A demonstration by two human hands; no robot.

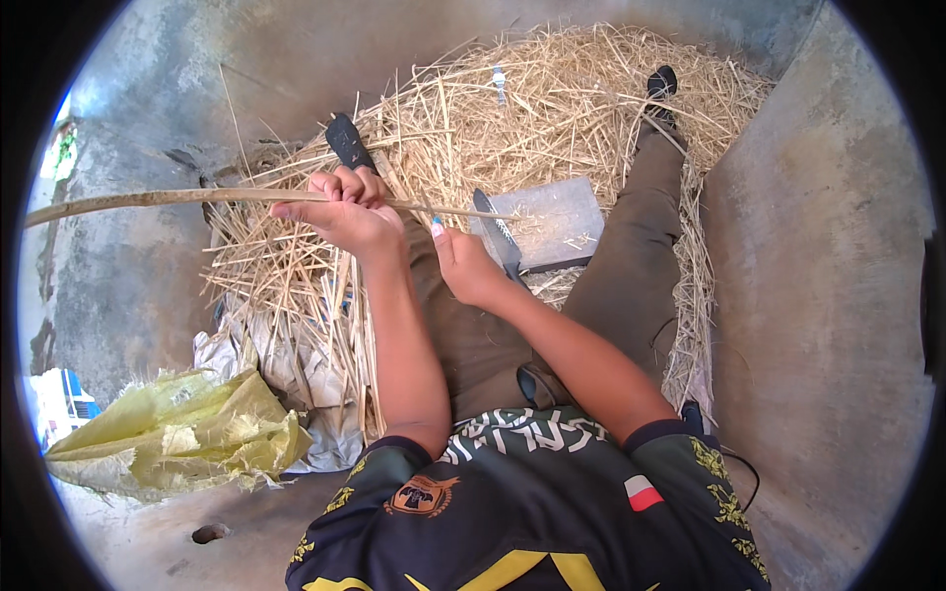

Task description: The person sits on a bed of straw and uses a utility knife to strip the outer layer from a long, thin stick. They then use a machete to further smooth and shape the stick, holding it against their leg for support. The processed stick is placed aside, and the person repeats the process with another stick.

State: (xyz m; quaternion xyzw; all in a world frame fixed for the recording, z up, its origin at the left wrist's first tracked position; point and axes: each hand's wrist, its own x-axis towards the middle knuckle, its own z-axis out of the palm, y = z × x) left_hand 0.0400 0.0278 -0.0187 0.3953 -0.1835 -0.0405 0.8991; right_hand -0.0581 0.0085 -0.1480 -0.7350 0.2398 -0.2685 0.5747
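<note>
The left hand [350, 209] is closed around a long pale strip [168, 198], which reaches far to the left and, rightwards, passes just beyond the right hand [468, 266]; the hands are apart; whether the right one grips something, I cannot tell; a grey slab [567, 205] lies to its right.

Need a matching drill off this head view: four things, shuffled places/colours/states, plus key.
Things:
1. Long strip
2. Sack
3. Slab
4. Straw

Descriptions:
A. Yellow, ragged-edged, at lower left
B. Heaped across the top of the picture
C. In the grip of the left hand
D. Grey and flat, with pale chips on it

Pairs: 1-C, 2-A, 3-D, 4-B
</note>
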